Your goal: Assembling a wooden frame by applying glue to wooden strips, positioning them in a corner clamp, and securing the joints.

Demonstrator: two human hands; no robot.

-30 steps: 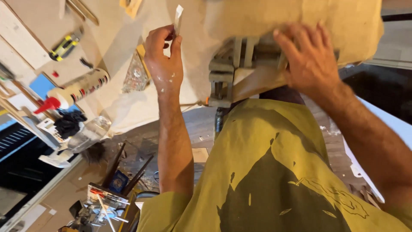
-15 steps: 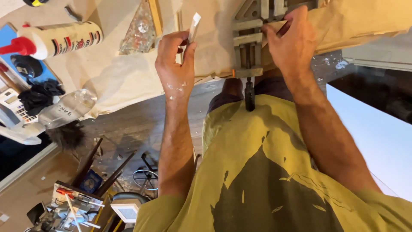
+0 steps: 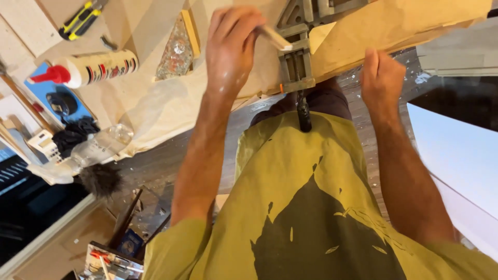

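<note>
Fingers of the left hand [image 3: 231,44] pinch a thin pale wooden stick [image 3: 275,37] beside the grey metal corner clamp [image 3: 295,65]; right hand [image 3: 381,72] curled shut, empty, near the paper-covered workbench [image 3: 155,98].

two bare hands, left hand [image 3: 231,49] and right hand [image 3: 382,72]; one grey corner clamp [image 3: 296,57]; beside it one glue bottle [image 3: 85,69], one yellow utility knife [image 3: 80,19], one clear plastic bottle [image 3: 98,148].
</note>
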